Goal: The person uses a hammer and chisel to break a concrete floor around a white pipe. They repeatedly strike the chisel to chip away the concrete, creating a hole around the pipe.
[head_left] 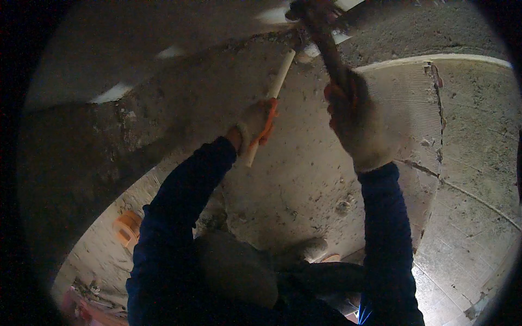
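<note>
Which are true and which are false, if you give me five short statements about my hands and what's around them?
1. The left hand grips a pale rod. True.
2. The right hand is empty. False: it holds a long dark tool, whose far end is blurred.
3. Both hands are uncovered. False: both wear gloves, pale with orange on the finger side.
4. An orange object shows at the lower left, beside the left sleeve. True.
5. The left sleeve is bright yellow. False: it is dark blue.
</note>
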`<action>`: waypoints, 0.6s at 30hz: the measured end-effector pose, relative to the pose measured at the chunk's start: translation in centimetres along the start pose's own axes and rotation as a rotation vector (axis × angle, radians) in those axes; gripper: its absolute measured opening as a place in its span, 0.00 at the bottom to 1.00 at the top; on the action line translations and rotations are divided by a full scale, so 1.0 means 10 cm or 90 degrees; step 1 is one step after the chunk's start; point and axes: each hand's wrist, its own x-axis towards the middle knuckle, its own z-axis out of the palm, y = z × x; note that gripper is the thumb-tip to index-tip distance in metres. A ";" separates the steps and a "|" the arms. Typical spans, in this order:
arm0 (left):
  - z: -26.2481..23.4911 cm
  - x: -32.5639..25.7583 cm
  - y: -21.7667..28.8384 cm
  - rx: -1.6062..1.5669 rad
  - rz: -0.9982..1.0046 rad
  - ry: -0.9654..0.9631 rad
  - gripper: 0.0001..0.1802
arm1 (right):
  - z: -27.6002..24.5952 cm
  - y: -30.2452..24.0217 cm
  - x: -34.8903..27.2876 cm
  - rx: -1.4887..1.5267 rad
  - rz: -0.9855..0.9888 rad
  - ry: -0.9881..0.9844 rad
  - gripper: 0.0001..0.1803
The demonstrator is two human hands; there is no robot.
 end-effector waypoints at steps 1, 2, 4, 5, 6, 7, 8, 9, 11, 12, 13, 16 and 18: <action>0.02 -0.02 -0.01 0.013 0.022 0.024 0.26 | -0.04 -0.10 0.08 0.044 -0.026 0.035 0.28; 0.04 -0.04 -0.03 0.023 0.048 0.045 0.27 | -0.04 -0.19 0.15 0.082 -0.073 0.054 0.26; 0.04 -0.04 -0.09 0.053 0.071 0.041 0.23 | -0.05 -0.32 0.28 -0.043 -0.084 0.044 0.22; 0.00 0.01 -0.12 0.055 0.128 0.014 0.21 | -0.04 -0.37 0.37 -0.093 -0.156 0.050 0.21; -0.02 0.07 -0.17 0.084 0.242 -0.024 0.22 | 0.09 -0.08 0.50 -0.226 -0.135 -0.008 0.18; -0.07 0.11 -0.24 0.101 0.391 -0.078 0.23 | 0.26 0.01 0.65 -0.334 -0.164 -0.057 0.16; -0.11 0.16 -0.29 0.033 0.435 -0.143 0.22 | 0.34 0.11 0.74 -0.459 -0.147 -0.128 0.16; -0.16 0.22 -0.34 0.020 0.402 -0.149 0.22 | 0.29 0.19 0.82 -0.468 -0.169 -0.164 0.17; -0.20 0.33 -0.47 -0.191 0.134 -0.190 0.20 | 0.27 0.22 0.90 -0.547 -0.075 -0.318 0.19; -0.24 0.36 -0.53 -0.068 0.183 -0.200 0.20 | 0.26 0.19 0.83 -0.461 -0.108 -0.290 0.19; -0.27 0.40 -0.54 0.045 0.247 -0.237 0.19 | 0.18 0.12 0.69 -0.406 -0.087 -0.279 0.19; -0.18 0.32 -0.42 -0.003 0.154 -0.169 0.18 | -0.05 -0.21 0.57 -0.281 -0.087 -0.121 0.19; 0.00 0.20 -0.31 -0.061 0.058 -0.068 0.19 | -0.06 -0.30 0.55 -0.208 -0.125 -0.007 0.18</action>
